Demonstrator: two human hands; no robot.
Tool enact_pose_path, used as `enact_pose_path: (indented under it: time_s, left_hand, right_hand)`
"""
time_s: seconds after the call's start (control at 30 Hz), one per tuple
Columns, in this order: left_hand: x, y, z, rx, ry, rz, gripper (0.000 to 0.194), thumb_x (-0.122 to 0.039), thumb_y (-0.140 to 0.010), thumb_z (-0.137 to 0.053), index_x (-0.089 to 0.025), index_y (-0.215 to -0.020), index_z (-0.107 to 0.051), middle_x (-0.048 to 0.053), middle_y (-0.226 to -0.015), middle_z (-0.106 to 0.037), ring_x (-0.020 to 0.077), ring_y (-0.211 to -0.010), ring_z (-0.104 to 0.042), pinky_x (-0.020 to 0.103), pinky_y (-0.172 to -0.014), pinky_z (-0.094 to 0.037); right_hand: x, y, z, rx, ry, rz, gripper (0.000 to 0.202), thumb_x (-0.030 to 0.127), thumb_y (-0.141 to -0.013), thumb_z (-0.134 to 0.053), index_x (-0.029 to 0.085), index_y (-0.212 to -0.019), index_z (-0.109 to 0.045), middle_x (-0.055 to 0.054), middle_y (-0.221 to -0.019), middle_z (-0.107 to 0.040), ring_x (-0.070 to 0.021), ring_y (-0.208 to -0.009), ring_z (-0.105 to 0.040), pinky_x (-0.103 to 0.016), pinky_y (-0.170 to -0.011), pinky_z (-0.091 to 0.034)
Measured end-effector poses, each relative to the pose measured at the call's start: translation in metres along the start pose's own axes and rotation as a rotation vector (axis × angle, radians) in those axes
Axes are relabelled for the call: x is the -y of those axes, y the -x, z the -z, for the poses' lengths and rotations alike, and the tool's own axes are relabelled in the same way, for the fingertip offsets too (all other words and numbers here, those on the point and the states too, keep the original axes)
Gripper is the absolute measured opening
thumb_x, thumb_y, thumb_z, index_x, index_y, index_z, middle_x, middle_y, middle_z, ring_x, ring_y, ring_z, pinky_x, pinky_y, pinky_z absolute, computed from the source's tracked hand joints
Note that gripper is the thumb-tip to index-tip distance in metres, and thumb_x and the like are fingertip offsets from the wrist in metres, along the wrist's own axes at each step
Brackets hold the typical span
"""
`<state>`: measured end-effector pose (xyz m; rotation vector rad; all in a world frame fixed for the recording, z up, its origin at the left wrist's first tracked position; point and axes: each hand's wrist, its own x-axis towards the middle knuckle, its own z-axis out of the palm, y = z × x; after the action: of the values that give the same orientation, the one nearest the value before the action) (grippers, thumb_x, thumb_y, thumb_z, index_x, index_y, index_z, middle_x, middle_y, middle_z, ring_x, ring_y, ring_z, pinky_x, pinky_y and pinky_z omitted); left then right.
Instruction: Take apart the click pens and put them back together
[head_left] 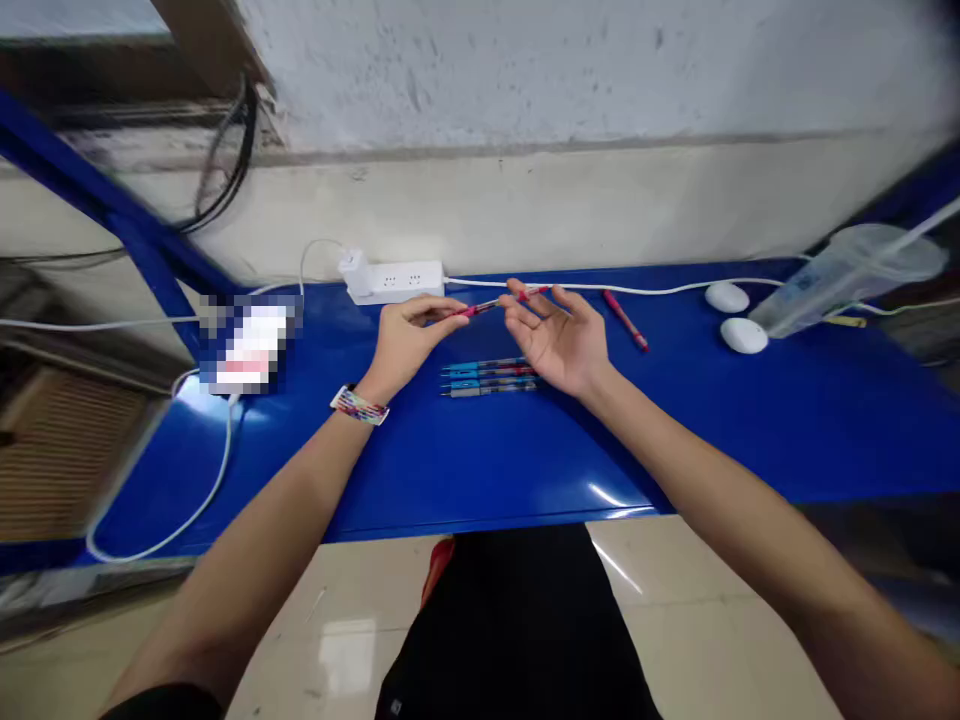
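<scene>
Table (480,460) across mid-frame, wall (555,210) behind. Power strip (405,282) at table's back edge, upper centre-left. Blurred-out device (251,345) on table's left part, cable (225,460) running down from it. Left hand (412,335) mid-frame, right hand (566,345) just right, held pen (486,306) reaching from one to the other. Pen row (480,383) on table below. Loose pen (625,320) right of right hand. Two rounded items (744,335) farther right, container (821,285) just beside.

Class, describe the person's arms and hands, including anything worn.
The left hand and right hand are ungloved. A multicoloured band with whitish ends is on the left wrist; the right wrist looks bare. A black sleeve shows low on the left arm; none shows on the right arm.
</scene>
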<state>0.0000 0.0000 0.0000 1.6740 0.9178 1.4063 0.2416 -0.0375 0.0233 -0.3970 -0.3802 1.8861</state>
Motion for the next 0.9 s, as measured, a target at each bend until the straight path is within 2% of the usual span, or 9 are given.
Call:
enact_pose_path:
  time_s: [0.07,0.17,0.37,0.53,0.7,0.9]
  left_hand:
    - [0.000,0.001,-0.002,0.008,-0.027,0.005,0.021,-0.034,-0.081,-0.100,-0.024,-0.098,-0.093,0.006,-0.099,-0.091,0.0213,-0.093,-0.084,0.037,-0.094,-0.069]
    - [0.000,0.002,-0.003,0.018,-0.060,0.018,0.022,-0.035,-0.081,-0.099,-0.024,-0.099,-0.093,0.007,-0.100,-0.091,0.0238,-0.095,-0.084,0.042,-0.096,-0.069]
    - [-0.004,0.003,-0.004,0.021,-0.064,0.005,0.021,-0.033,-0.083,-0.098,-0.023,-0.100,-0.091,0.008,-0.101,-0.090,0.0246,-0.096,-0.084,0.045,-0.097,-0.070]
    - [-0.004,0.003,-0.005,0.020,-0.052,0.000,0.020,-0.031,-0.083,-0.097,-0.023,-0.100,-0.091,0.008,-0.103,-0.090,0.0248,-0.099,-0.084,0.046,-0.100,-0.070]
    - [-0.003,0.003,-0.006,0.029,-0.058,0.010,0.024,-0.036,-0.083,-0.098,-0.021,-0.100,-0.091,0.009,-0.101,-0.090,0.0248,-0.097,-0.084,0.045,-0.098,-0.070]
    - [-0.005,0.002,-0.007,0.052,-0.035,-0.001,0.024,-0.036,-0.083,-0.098,-0.020,-0.100,-0.090,0.009,-0.101,-0.089,0.0241,-0.096,-0.083,0.044,-0.097,-0.069]
  right_hand:
    - [-0.002,-0.003,0.005,-0.045,0.058,0.024,0.041,0.028,-0.116,-0.043,0.007,-0.127,-0.076,-0.017,-0.101,-0.089,-0.0232,-0.093,-0.089,-0.032,-0.089,-0.075]
    - [-0.005,-0.006,0.010,-0.088,0.153,0.064,0.027,0.024,-0.108,-0.058,0.016,-0.124,-0.078,-0.010,-0.099,-0.088,-0.0225,-0.103,-0.087,-0.033,-0.096,-0.074]
    - [-0.005,-0.006,0.013,-0.086,0.320,0.129,0.022,0.032,-0.099,-0.072,0.018,-0.114,-0.080,-0.012,-0.110,-0.087,-0.0276,-0.127,-0.081,-0.037,-0.110,-0.070]
    - [-0.003,-0.004,0.012,-0.081,0.394,0.134,0.030,0.041,-0.101,-0.069,0.019,-0.118,-0.080,-0.013,-0.120,-0.086,-0.0307,-0.138,-0.077,-0.044,-0.115,-0.069]
    - [-0.003,-0.008,0.016,-0.097,0.438,0.167,0.027,0.040,-0.096,-0.074,0.020,-0.112,-0.080,-0.012,-0.114,-0.086,-0.0296,-0.129,-0.081,-0.042,-0.111,-0.071]
    - [0.000,-0.005,0.015,-0.090,0.533,0.201,0.036,0.051,-0.095,-0.079,0.020,-0.114,-0.080,-0.011,-0.109,-0.087,-0.0288,-0.114,-0.085,-0.040,-0.097,-0.075]
